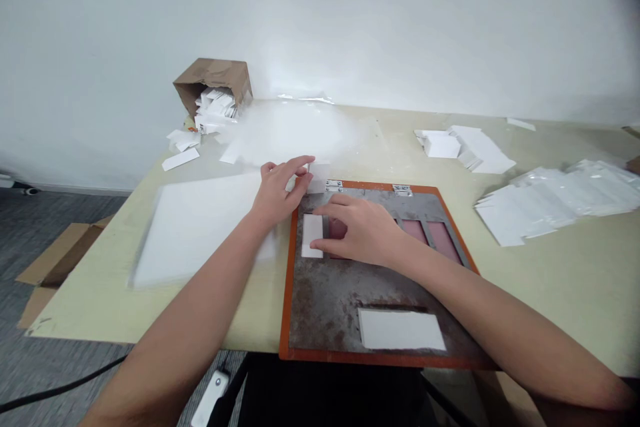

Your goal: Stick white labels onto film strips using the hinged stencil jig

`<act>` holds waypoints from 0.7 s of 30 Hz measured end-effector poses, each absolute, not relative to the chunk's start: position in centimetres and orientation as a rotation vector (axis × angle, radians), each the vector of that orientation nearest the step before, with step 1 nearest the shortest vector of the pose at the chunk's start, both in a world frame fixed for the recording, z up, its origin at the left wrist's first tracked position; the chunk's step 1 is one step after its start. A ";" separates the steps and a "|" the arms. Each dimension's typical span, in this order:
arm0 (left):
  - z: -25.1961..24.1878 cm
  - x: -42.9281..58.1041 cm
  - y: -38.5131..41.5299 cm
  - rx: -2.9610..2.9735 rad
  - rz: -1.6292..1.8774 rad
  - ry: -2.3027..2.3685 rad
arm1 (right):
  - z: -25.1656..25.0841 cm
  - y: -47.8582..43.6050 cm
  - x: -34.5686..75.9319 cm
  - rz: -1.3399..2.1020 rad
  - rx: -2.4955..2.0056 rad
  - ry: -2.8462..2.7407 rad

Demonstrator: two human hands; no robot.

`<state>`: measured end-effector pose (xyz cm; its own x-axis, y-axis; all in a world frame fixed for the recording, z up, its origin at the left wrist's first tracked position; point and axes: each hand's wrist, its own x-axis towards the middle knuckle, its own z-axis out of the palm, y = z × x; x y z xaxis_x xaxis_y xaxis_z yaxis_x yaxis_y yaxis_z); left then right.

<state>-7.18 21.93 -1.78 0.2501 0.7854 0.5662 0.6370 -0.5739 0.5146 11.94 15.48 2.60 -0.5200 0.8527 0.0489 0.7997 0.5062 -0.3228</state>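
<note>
Forearms (195,300) cross an orange-edged steel plate (325,300); right hand (357,230), fingers apart, touches a white card (313,235); left hand (277,193), fingers together, perhaps pinches a paper slip (317,179).

Plain white wall (350,20) behind a pale cream worktop (85,300), with a soft bright patch of light on the wall just above the far edge (the glare fades toward the corners). Grey floor (65,227) at left carries a flattened cardboard carton (55,267) and a black cable (60,390).

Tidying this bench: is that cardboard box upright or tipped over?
Tipped: the cardboard box lies on its side, open end spilling white paper pieces.
</note>
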 end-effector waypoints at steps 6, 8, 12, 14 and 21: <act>-1.7 -7.2 21.9 2.360 1.202 1.339 | 2.5 16.6 12.5 -0.111 -1.563 -2.363; -1.7 -7.2 21.8 2.353 1.196 1.341 | 2.4 17.0 12.7 -0.229 -1.611 -2.352; -1.6 -7.3 21.7 2.339 1.204 1.324 | 2.1 17.4 12.8 -0.338 -1.608 -2.346; -1.7 -7.3 21.8 2.339 1.203 1.310 | 2.0 17.4 12.9 -0.374 -1.570 -2.327; -2.0 -7.3 22.0 2.343 1.237 1.301 | 1.4 17.6 13.3 -0.258 -1.418 -2.183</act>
